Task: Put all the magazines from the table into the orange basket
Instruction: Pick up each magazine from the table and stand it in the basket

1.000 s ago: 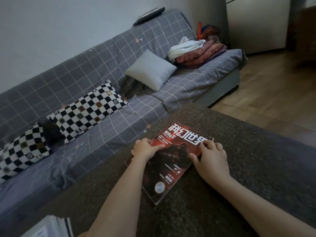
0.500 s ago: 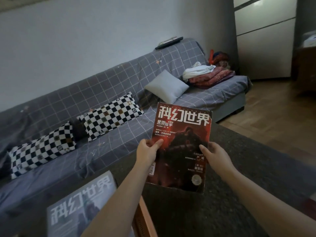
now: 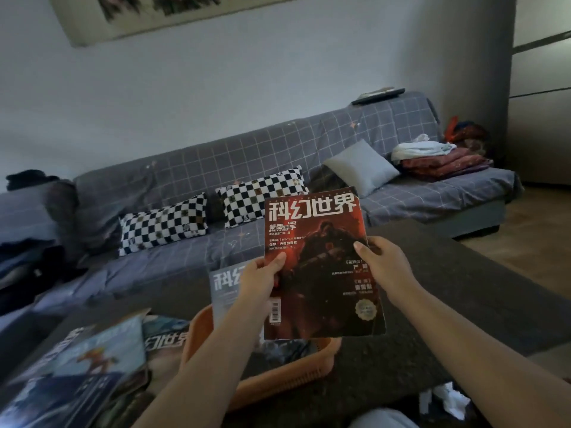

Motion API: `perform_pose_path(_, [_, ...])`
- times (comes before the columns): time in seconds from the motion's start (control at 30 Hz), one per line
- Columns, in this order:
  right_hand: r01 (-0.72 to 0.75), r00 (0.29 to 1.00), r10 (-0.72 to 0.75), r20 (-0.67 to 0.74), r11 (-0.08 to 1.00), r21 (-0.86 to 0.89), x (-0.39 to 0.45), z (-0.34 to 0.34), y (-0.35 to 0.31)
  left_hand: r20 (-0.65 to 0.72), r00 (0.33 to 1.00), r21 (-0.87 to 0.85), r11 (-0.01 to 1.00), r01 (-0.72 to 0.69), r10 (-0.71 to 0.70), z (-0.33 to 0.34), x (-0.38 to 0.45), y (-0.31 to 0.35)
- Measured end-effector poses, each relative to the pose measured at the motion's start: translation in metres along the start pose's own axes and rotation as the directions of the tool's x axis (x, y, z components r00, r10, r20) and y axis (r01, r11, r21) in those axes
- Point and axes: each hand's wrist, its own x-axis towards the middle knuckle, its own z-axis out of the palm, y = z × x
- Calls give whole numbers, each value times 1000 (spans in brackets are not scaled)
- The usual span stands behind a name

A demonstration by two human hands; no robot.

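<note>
We hold a red magazine [image 3: 321, 267] upright above the orange basket [image 3: 287, 375], its glossy cover facing us, white block characters across the top and a dark armoured figure beneath. Our left hand [image 3: 259, 279] pinches its left edge, thumb pressed flat on the cover just above the barcode; our right hand [image 3: 386, 267] clasps the right edge, thumb on the front and fingers curled behind. The cover's corners are worn and slightly bent.

The basket, slatted plastic with rounded corners, sits on the dark speckled table [image 3: 432, 304] directly below the magazine. A grey magazine [image 3: 225, 285] stands tilted inside it, leaning toward the far rim. To the basket's left, a loose pile of magazines [image 3: 92, 366] with slick bluish covers lies on the table, overlapping and blurred.

Beyond the table runs a long sofa [image 3: 216, 168] draped in grey grid-patterned cloth, bearing two black-and-white checkered cushions [image 3: 163, 223], a plain grey square cushion [image 3: 361, 168], and folded red and white fabrics [image 3: 438, 159] at the far right end. Crumpled white paper [image 3: 445, 403] lies near the table's near right edge.
</note>
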Motion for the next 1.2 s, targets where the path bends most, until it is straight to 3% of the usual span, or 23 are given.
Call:
perform_pose_path(0.33, [66,974,-55,218,997,-44,1,101,-2,-279,960,-116,993,-22,-11,-91,14,-35])
perform_pose_path(0.53, [-1,961,53,270,982,-190,26,143,29,-314,948,89,996,-17,44,-116,49,-65])
perform_pose_path(0.7, [-75,957,150,249,955,-287,33,153,51,-297,927,276,950,-144,227,-120,53,-79])
perform_pose_path(0.83, [-3,975,71,212,953,-304,33,157,52,-268,905,394,895,-211,332,-120,46,-81])
perform_pose_path(1.0, [82,983,-17,184,932,-354,27,155,56,-294,850,623,762,-175,436,-121,44,-86])
perform_pose_path(1.2, [158,978,-85,189,896,-414,22,149,64,-319,865,531,829,-176,387,-120,41,-94])
